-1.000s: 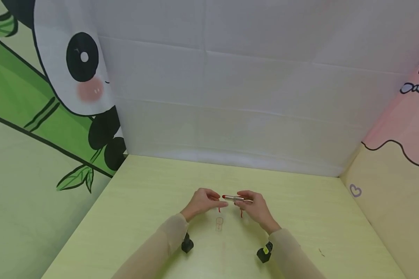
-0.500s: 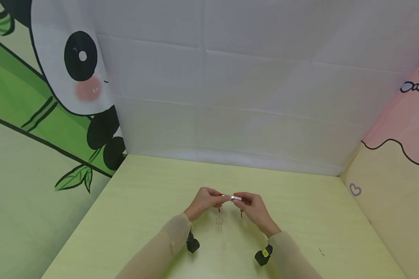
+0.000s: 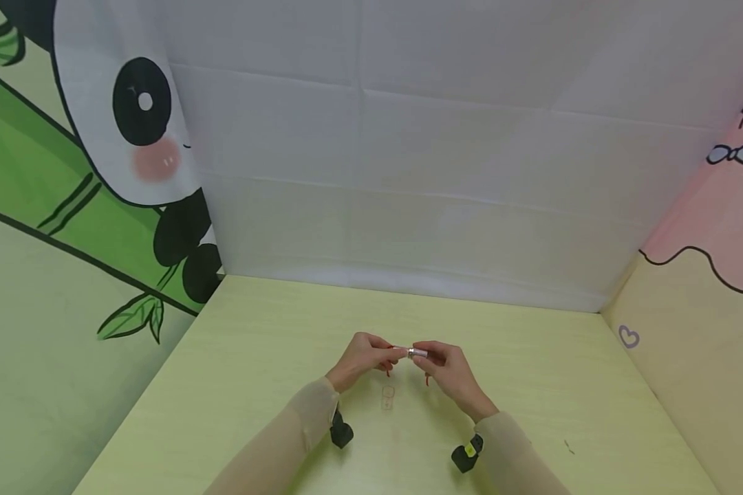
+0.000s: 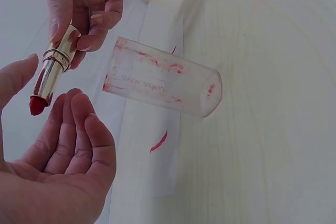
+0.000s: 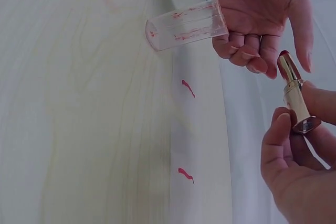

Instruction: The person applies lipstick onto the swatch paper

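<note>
A gold lipstick (image 4: 50, 80) with its red bullet (image 4: 37, 105) exposed lies slantwise in front of my right hand (image 3: 452, 375). Right thumb and fingers pinch its base, seen best in the right wrist view. My left hand (image 3: 360, 359) is cupped around the red end, with thumb and fingers on either side of the tube (image 5: 290, 69). Small gaps appear between left fingers and tube in both wrist views, though the left thumb overlaps it in the head view. On the table in front of the hands is a clear cap (image 4: 163, 80), smeared red and printed "avocado".
Red strokes (image 5: 186, 174) mark a pale strip (image 5: 202, 129) beyond the cap. The pale yellow table (image 3: 272, 323) meets a white cloth wall (image 3: 408, 206) at the back. Printed panels stand at the left (image 3: 43, 289) and right (image 3: 687, 330). Small dark marks (image 3: 569, 447) are at the right.
A second ago the hands were apart; the left hand has moved right and closed in around the red end of the lipstick. Between half a second ago and now little differs.
</note>
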### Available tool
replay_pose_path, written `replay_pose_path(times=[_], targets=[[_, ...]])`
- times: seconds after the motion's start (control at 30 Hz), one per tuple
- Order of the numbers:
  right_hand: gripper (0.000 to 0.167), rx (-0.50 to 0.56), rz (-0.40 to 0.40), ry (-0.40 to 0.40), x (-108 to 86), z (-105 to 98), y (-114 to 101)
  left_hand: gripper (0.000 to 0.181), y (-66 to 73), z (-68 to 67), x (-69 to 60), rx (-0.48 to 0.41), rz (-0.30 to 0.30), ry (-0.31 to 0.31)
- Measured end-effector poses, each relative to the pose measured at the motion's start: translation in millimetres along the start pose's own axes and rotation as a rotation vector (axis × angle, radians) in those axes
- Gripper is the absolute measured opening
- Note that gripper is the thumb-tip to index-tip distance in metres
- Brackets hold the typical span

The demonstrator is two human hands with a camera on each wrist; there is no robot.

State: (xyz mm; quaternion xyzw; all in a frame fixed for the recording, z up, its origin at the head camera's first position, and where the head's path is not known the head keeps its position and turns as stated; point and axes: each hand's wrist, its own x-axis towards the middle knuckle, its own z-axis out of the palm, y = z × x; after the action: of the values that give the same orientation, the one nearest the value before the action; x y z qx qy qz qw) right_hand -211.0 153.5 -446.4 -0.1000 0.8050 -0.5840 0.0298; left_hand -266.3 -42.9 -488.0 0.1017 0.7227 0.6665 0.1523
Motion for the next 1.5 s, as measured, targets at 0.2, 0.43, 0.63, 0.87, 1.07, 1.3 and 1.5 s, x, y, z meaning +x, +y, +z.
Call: replay_pose_path(times=[0.2, 0.43, 0.63, 0.87, 1.07, 1.3, 1.5], targets=[[0.026, -0.003, -0.003, 0.001, -4.6, 0.5, -10.0, 0.033, -1.1, 0.3, -0.5, -0.02, 0.016, -0.009], [0.029, 0.0, -0.013, -0.039, -2.9, -0.5, -5.6, 0.03, 0.7, -0.3, -2.2, -0.023, 0.03, -0.015], [0.03, 0.019, 0.012, -0.069, -3.2, -0.6, -4.5, 0.028, 2.2, -1.2, -3.6, -0.007, 0.04, -0.005], [0.03, 0.044, 0.019, -0.112, -4.7, 0.1, -4.2, 0.027, 1.7, -2.6, -4.2, 0.034, 0.044, -0.001], [0.028, 0.058, 0.017, -0.156, -4.3, -0.7, -4.4, 0.026, 3.7, -3.7, -5.8, 0.058, 0.056, -0.008], [0.028, 0.08, 0.019, -0.169, -2.4, -1.7, -4.4, 0.025, 4.8, -3.9, -6.6, 0.052, 0.054, -0.014], [0.025, 0.07, 0.007, -0.164, -1.1, -3.6, -5.3, 0.026, 4.5, -3.6, -5.9, 0.03, 0.063, -0.021]])
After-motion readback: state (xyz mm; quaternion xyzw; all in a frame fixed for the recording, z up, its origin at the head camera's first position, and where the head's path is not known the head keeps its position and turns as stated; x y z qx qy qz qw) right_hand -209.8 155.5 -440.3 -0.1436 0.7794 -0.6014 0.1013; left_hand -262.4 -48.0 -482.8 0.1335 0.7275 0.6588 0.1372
